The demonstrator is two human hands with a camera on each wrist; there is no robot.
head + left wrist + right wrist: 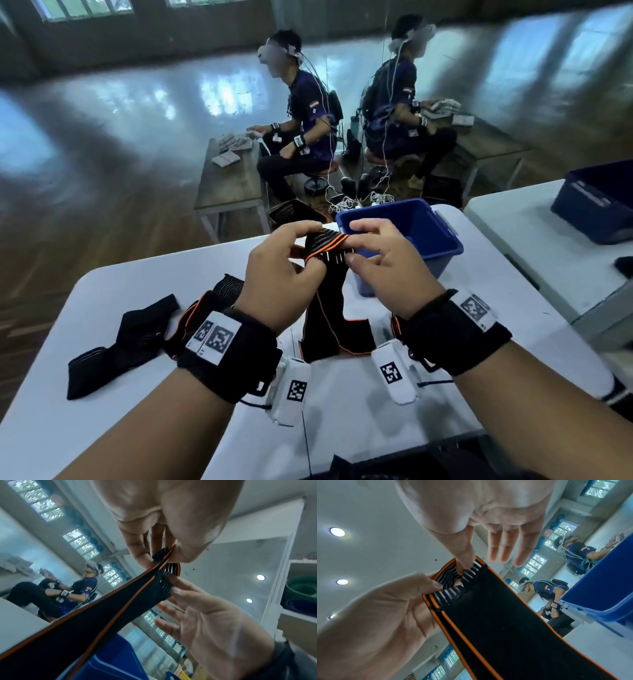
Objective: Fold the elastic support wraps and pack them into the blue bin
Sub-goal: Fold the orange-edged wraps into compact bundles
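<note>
Both hands are pinching the wrap's striped top edge, left hand and right hand needing matched corners before dropping it into the far blue bin.

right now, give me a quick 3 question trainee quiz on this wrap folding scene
1. True or false: the left hand and the right hand both pinch the striped end of the black elastic wrap with orange edging.
2. Where is the blue plastic bin? A) on the floor B) on the white table, beyond the hands C) in the person's lap
3. Fill in: the loose black wrap on the table lies to the ____ of the left hand.

Key: 1 true; 2 B; 3 left
</note>
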